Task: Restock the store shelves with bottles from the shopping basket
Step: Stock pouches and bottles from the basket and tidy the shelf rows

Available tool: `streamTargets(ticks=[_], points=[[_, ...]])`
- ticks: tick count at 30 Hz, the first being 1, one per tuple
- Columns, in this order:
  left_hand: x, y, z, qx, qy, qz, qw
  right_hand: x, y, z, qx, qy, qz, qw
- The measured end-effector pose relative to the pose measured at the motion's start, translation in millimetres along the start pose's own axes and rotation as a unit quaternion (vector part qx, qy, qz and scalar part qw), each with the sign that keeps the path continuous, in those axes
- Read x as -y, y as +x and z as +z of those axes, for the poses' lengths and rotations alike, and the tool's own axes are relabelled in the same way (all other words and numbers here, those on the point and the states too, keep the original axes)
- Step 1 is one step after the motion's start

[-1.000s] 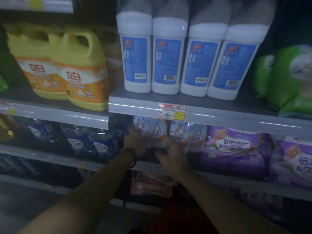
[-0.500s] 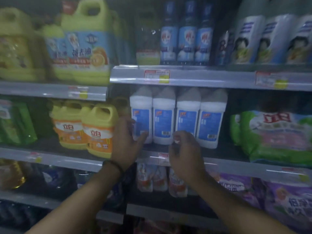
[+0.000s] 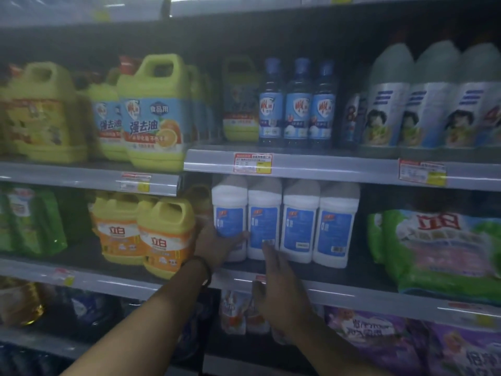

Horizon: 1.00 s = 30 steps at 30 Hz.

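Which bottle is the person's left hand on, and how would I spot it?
Find the middle shelf, where four white bottles with blue labels stand in a row. The left hand wraps the leftmost bottle, right beside the yellow jugs. It alone has fingers across its lower label.

Four white plastic bottles [image 3: 284,221] carry blue labels; yellow plastic jugs [image 3: 146,234] wear orange labels; green soft bags [image 3: 444,253] show red lettering; grey metal shelf [image 3: 352,169].
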<state>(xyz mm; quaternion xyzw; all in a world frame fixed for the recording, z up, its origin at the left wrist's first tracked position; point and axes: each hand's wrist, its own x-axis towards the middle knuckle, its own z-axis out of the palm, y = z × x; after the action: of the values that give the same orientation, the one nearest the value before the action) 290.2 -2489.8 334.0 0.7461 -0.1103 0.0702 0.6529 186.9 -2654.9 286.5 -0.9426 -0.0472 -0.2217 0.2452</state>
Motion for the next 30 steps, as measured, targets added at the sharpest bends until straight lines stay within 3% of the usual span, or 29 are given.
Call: streamTargets(ticks=[7, 14, 19, 25, 30], points=[[-24.6, -23.9, -17.8, 0.037, -0.037, -0.015, 0.999, 3.0, 7.5, -17.7, -0.057, 0.054, 0.024, 0.997], [-45.3, -79.0, -22.2, 0.011, -0.135, -0.008, 0.991, 36.0, -17.0, -38.8, -0.017, 0.155, 0.006, 0.988], [-36.4, -137.4, -24.4, 0.006, -0.192, -0.056, 0.980, 53.0, -56.0, -45.1, -0.004, 0.224, 0.089, 0.970], [-36.2, -211.3, -4.4, -0.049, -0.249, -0.075, 0.964, 78.2, -126.0, -62.2, 0.002, 0.161, 0.094, 0.982], [-58.2, -254.1, 0.6, -0.002, -0.358, -0.096, 0.929, 115.6, -161.4, -94.0, 0.076, 0.163, 0.174, 0.968]])
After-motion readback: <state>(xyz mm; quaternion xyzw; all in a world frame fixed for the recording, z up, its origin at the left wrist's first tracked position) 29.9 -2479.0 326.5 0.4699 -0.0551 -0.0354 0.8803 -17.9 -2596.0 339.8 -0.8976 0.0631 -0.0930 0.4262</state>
